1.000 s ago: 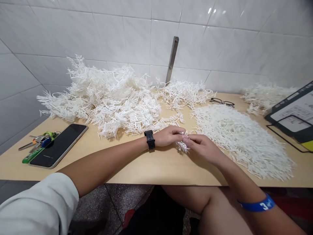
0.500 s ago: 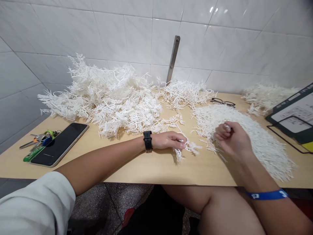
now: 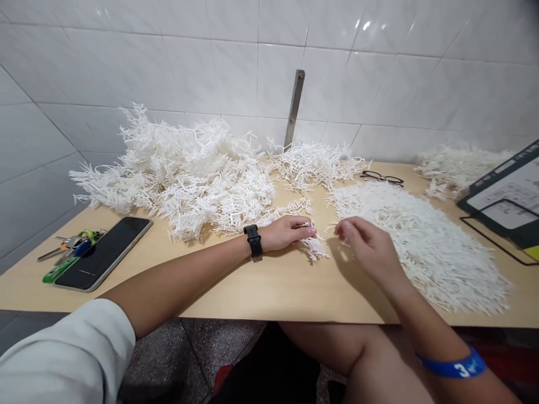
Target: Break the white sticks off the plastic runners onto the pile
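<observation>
My left hand (image 3: 288, 232), with a black watch on its wrist, is closed on a small cluster of white plastic strands (image 3: 315, 247). The cluster's branched ends hang out below my thumb, just over the table. To its right, my right hand (image 3: 373, 247) has thumb and fingers pinched together, slightly blurred; whatever lies between the tips is too small to make out. Beside and behind that hand spreads a flat pile of short loose white pieces (image 3: 442, 252). A tall tangled heap of branched white strands (image 3: 197, 174) stands behind my left forearm.
A phone (image 3: 105, 252) and keys (image 3: 73, 247) lie at the left. Glasses (image 3: 382, 178) rest behind the flat pile. More white strands (image 3: 458, 165) and a dark green printed board (image 3: 509, 196) are at the right. A metal bar (image 3: 294, 109) rises against the tiled wall.
My right hand has moved left, from over the flat pile towards my left hand. My left hand has shifted slightly up, still holding the white cluster.
</observation>
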The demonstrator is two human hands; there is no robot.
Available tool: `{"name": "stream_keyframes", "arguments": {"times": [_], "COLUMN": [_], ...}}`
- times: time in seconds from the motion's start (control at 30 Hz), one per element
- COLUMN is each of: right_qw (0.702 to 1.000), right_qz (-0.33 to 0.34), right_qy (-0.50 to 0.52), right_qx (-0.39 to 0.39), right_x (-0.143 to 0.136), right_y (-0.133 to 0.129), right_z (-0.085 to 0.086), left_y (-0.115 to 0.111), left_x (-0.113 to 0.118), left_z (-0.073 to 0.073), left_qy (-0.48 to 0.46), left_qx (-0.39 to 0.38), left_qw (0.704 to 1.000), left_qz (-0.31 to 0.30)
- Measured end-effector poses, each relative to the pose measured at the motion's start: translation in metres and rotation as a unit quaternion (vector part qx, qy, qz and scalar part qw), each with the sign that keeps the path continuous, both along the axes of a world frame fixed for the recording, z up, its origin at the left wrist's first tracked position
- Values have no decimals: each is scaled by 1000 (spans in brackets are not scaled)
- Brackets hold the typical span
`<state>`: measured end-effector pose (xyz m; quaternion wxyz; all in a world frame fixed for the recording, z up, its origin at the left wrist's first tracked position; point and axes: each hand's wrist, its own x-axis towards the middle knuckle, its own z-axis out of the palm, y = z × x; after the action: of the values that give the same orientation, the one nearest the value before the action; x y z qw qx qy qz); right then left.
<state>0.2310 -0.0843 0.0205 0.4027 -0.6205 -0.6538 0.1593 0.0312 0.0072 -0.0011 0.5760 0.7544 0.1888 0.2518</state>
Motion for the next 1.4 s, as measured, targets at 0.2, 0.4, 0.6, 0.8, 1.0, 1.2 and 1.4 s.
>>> {"name": "stream_keyframes", "arguments": {"times": [0.2, 0.4, 0.6, 0.8, 1.0, 1.2, 1.4], "right_qw": [981, 985, 967, 951, 954, 928, 964], "right_qz": [154, 105, 151, 210, 162, 134, 110], "right_qy": [-14, 94, 164, 151, 207, 316, 216], "right_qx": [-116, -96, -125, -171, -140, -146, -107], "right_x": [-27, -12, -24, -29, -40, -57, -53], "right_y": [-4, 9, 10, 9, 8, 11, 13], "right_z": [-7, -9, -14, -12, -15, -16, -15], "left_y": [0, -2, -3, -2, -1, -6, -8], "left_x": [4, 6, 7, 7, 10, 14, 12], "left_z": [-4, -4, -6, -10, -12, -8, -2], "left_qy": [-19, -53, -55, -75, -107, -127, -117], "left_qx": [-80, -150, -151, -158, -179, -162, -97], "left_qw": [996, 987, 987, 984, 977, 974, 979], "left_qz": [41, 28, 22, 33, 52, 98, 136]}}
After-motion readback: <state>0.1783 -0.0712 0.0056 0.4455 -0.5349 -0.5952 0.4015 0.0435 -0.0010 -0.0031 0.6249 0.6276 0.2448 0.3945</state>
